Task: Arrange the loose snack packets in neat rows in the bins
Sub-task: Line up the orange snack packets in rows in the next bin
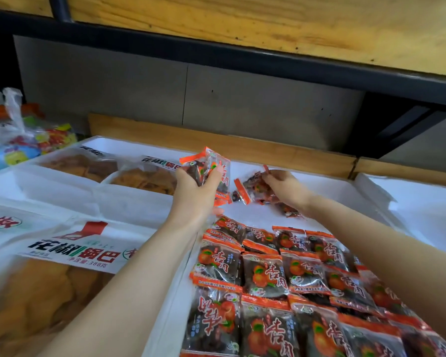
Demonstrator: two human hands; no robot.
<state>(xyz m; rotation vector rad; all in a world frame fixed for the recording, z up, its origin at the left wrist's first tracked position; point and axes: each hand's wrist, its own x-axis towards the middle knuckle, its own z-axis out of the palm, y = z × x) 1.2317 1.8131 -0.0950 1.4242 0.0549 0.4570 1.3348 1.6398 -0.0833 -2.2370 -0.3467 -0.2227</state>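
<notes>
Here, at the far left, a clear bag of coloured sweets (26,143) is lying beside the bins, and large bags of golden crisps (70,256) are filling the left bin. In the middle, the left hand (194,193) is gripping a small bundle of snack packets (211,166), with fingers and thumb curled round them, and is holding them upright above the back part of the middle bin (330,188). Just to the right, the right hand (286,185) is reaching into the loose packets (250,189) that are lying in a heap on the white bin floor. Its fingers are curling down and pinching one of them (an orange edge is sticking up above the fingertips). Nearer to the camera, the rows of packets (281,279) are lying flat and slightly overlapping, and they are covering the front part of this bin. At the far right, another white bin (422,204) is standing.

I am judging that the gathering step is in hand: loose packets are going into the bundle. The next move is calling for turning them all the same way and laying them as a new row, touching the last row without disturbing it.
</notes>
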